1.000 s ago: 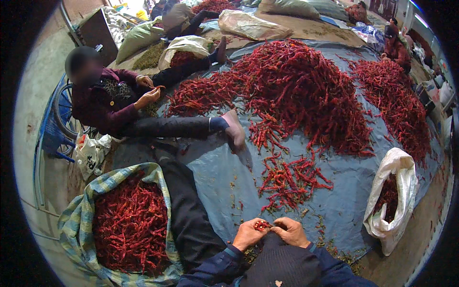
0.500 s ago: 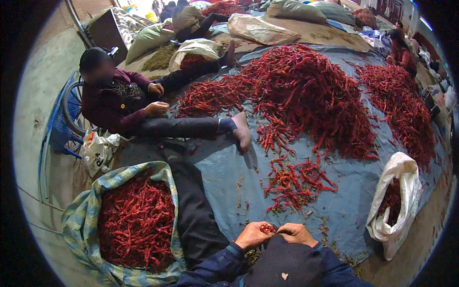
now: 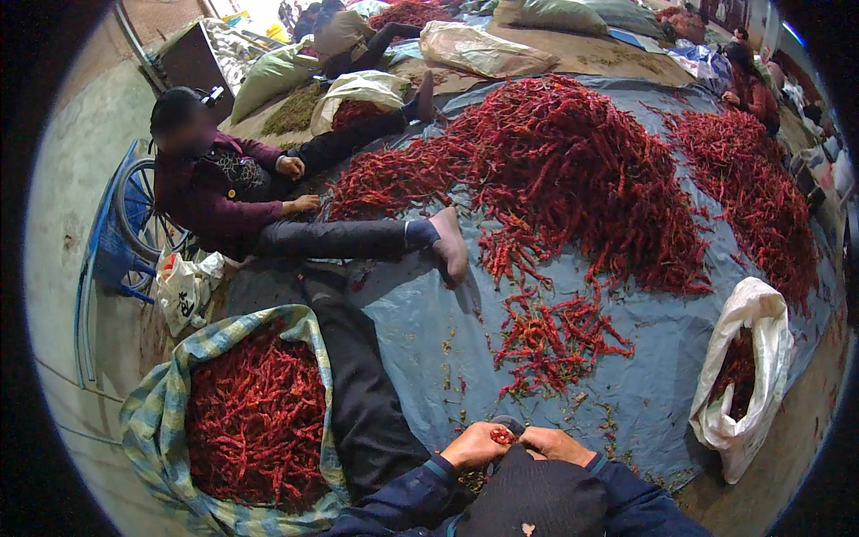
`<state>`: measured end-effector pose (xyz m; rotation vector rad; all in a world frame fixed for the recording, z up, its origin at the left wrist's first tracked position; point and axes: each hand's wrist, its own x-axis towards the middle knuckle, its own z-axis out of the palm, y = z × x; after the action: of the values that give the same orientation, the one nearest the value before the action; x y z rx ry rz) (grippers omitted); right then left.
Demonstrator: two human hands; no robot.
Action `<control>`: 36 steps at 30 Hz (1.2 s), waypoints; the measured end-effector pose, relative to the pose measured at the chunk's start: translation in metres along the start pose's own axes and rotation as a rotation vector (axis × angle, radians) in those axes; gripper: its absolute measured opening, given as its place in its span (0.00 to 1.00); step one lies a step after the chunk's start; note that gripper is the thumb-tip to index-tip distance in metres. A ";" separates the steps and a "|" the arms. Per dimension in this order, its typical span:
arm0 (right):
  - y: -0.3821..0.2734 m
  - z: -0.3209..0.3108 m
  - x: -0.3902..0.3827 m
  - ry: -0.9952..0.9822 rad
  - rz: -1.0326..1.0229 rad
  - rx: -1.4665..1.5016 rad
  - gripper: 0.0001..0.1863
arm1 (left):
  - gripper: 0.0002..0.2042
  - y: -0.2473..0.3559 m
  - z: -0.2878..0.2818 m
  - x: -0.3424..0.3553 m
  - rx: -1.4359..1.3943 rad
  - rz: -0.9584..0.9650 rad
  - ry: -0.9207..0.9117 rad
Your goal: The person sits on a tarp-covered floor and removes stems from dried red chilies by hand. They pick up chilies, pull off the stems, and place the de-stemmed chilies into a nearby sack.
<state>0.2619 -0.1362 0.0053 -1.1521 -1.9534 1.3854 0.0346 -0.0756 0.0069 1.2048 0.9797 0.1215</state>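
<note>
My left hand (image 3: 476, 447) is closed around a small bunch of dried red chillies (image 3: 502, 435), whose ends show at the top of the fist. Right beside it, my right hand (image 3: 557, 443) has its fingers pressed together at the bunch; what they pinch is hidden. Both hands are above my dark-clothed lap. Ahead of them, a small scatter of red chillies (image 3: 559, 345) lies on a blue tarp (image 3: 416, 327). Behind that rises a large chilli heap (image 3: 582, 170). To my left stands a checked cloth sack (image 3: 165, 394) full of red chillies.
A white sack (image 3: 761, 358) with chillies inside stands at the right. Another chilli heap (image 3: 747, 192) lies far right. At the left a person (image 3: 210, 192) sits with legs stretched over the tarp, near a blue wheeled cart (image 3: 116, 242) and a white plastic bag (image 3: 183, 291).
The seated person's nearer hand has reached toward the edge of the chilli heap. My fingers have shifted slightly; my left hand still holds the chillies. The view has tilted a little.
</note>
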 end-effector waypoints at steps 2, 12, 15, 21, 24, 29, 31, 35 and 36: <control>0.000 0.004 -0.002 0.101 0.020 0.043 0.12 | 0.08 0.014 0.000 -0.005 -0.261 -0.102 0.003; -0.007 0.021 0.013 0.595 0.065 0.118 0.06 | 0.06 0.035 -0.004 0.002 -0.483 -0.131 -0.010; -0.016 0.009 0.015 0.582 0.233 0.522 0.05 | 0.08 0.048 0.000 0.004 -0.601 -0.065 -0.017; -0.005 -0.003 0.022 0.545 0.234 0.964 0.10 | 0.12 0.046 -0.006 0.007 -0.744 -0.017 0.053; -0.009 -0.003 0.025 0.547 0.255 0.862 0.09 | 0.13 0.040 -0.009 0.011 -0.746 -0.024 0.067; -0.011 0.001 0.031 0.567 0.196 0.749 0.11 | 0.14 0.039 -0.013 0.013 -0.703 -0.013 0.061; -0.009 0.001 0.030 0.559 0.212 0.731 0.10 | 0.14 0.042 -0.013 0.010 -0.699 -0.005 0.058; -0.013 -0.004 0.028 0.575 0.270 0.708 0.08 | 0.15 0.043 -0.012 0.008 -0.754 0.013 0.051; -0.014 -0.004 0.029 0.621 0.254 0.679 0.08 | 0.15 0.044 -0.011 0.008 -0.778 0.021 0.045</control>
<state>0.2444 -0.1114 0.0171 -1.2905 -0.8349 1.4167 0.0497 -0.0450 0.0382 0.4964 0.8373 0.4990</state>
